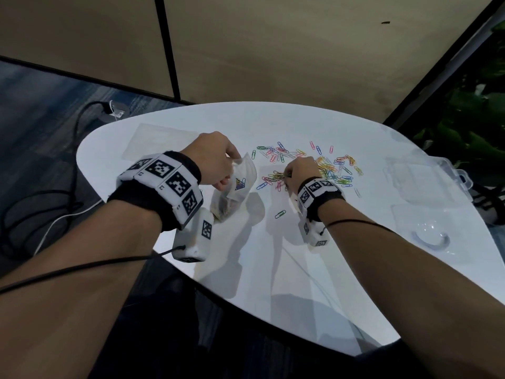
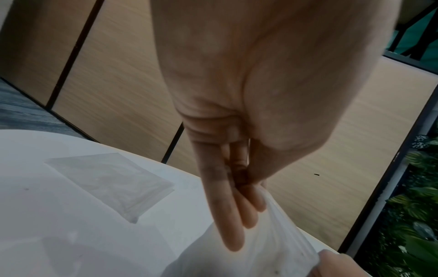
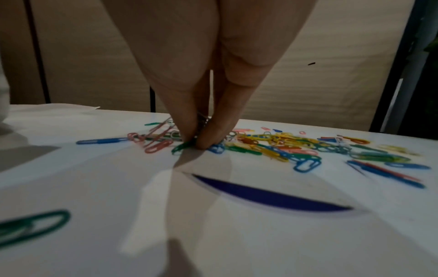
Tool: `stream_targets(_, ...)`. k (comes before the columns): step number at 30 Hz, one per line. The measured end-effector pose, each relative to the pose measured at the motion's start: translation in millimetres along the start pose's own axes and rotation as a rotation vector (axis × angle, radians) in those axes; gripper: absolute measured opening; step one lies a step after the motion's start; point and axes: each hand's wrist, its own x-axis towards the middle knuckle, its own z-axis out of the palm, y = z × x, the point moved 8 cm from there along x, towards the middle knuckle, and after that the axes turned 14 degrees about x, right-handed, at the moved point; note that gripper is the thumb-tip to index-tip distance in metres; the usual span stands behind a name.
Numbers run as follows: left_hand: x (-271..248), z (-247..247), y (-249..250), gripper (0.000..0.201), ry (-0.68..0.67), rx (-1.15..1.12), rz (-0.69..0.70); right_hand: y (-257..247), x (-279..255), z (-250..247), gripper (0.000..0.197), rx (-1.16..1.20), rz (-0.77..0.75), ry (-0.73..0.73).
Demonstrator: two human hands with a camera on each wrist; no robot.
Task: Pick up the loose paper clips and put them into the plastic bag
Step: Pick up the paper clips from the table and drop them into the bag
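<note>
Several coloured paper clips (image 1: 322,165) lie scattered over the middle of the white table (image 1: 300,255). My left hand (image 1: 218,160) holds a small clear plastic bag (image 1: 232,192) by its rim, and its mouth gapes toward the pile; in the left wrist view the fingers (image 2: 227,215) lie along the bag (image 2: 260,253). My right hand (image 1: 299,170) reaches down into the pile's near edge. In the right wrist view its fingertips (image 3: 187,131) pinch a bunch of clips (image 3: 201,121) against the tabletop. One green clip (image 1: 280,214) lies alone nearer to me.
A flat empty bag (image 1: 161,143) lies at the table's far left. Clear plastic boxes (image 1: 431,181) and a round lid (image 1: 431,236) sit at the right edge. Cables run over the floor on the left. Wall panels stand behind the table.
</note>
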Motion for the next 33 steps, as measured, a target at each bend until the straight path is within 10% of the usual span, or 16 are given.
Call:
stream_targets(7,0,-3,-2,0.034,0.01,-0.003,-0.006,44,3,-23,0.022,0.371,0.25,-0.028)
stream_targets(10,2,-4,-3,0.033,0.012,-0.003,-0.015,37,-2,-29,0.03,0.887,0.334,-0.147)
stream_targets(14,6,-4,-2,0.036,0.027,0.014,-0.028,-40,-19,-51,0.014,1.355,0.155,-0.377)
stream_targets(23,3,-13,-6,0.033,0.088,-0.032,-0.083,-130,-45,-31,0.023,0.927,-0.064,-0.6)
stream_targets(28,4,-21,-20,0.031,0.116,-0.074,-0.123,-90,9,-51,0.013,1.037,0.0,-0.174)
stream_targets(33,3,-26,-29,0.029,0.109,-0.055,-0.134,-22,44,-6,0.045,0.252,0.105,-0.078)
